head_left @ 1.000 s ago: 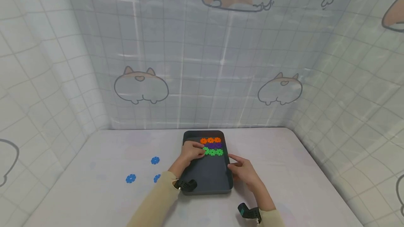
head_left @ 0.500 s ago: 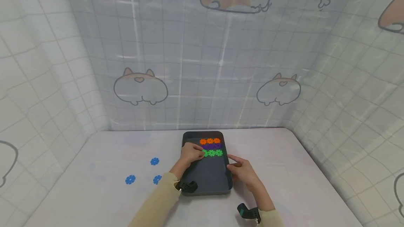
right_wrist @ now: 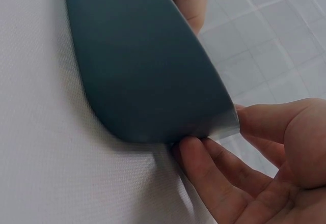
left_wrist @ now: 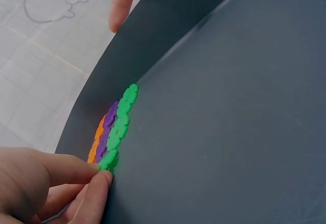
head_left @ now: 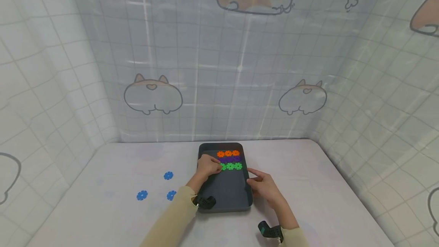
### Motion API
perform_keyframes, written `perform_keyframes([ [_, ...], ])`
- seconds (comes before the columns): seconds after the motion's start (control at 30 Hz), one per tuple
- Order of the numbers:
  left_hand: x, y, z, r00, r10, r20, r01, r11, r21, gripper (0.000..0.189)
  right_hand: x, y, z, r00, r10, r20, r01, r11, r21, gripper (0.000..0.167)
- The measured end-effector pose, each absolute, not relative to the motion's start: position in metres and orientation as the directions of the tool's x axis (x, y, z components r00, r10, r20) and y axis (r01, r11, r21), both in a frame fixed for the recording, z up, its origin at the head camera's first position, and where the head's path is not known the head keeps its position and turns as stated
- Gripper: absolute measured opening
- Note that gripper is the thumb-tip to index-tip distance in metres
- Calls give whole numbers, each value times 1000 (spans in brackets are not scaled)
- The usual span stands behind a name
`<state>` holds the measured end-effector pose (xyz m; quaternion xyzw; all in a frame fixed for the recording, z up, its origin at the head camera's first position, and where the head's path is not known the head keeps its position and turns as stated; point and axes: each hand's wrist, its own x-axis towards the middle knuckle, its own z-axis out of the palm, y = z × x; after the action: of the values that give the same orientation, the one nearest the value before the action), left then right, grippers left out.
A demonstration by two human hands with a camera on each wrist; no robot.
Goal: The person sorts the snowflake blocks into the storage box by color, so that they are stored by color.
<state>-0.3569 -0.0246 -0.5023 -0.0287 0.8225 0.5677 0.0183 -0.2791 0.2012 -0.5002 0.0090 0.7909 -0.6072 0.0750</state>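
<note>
My left hand reaches into a dark grey rectangular tray and pinches a green flower-shaped disc between thumb and finger. It sits at the left end of a green row, where two more green discs line up beside it. Behind them run a purple row and, farthest back, a row of orange discs. My right hand holds the tray's right side: in the right wrist view, the thumb is at the rim and fingers press low on the outer wall.
Three blue flower-shaped discs lie loose on the white-covered table, left of the tray; my left sleeve passes close to the nearest. A grid-patterned curtain encloses the back and both sides.
The left fingers have edged slightly nearer, and the green disc they hold now lines up with its row. The right hand has stayed at the tray's side.
</note>
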Motion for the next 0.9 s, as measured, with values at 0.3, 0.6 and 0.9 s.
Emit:
perform_keyframes([
  [0.3, -359, -25, -500, -999, -34, -27, -39, 443, 896, 20, -280, 201, -500, -988, -68, -136, 114, 261, -959, 49],
  [0.6, -359, -25, -501, -998, -42, -44, -58, 417, 907, 17, -281, 202, -502, -989, -72, -130, 107, 266, -958, 49],
  [0.9, -360, -24, -501, -997, -58, -57, -76, 411, 908, 17, -280, 201, -501, -988, -68, -136, 114, 267, -957, 49],
])
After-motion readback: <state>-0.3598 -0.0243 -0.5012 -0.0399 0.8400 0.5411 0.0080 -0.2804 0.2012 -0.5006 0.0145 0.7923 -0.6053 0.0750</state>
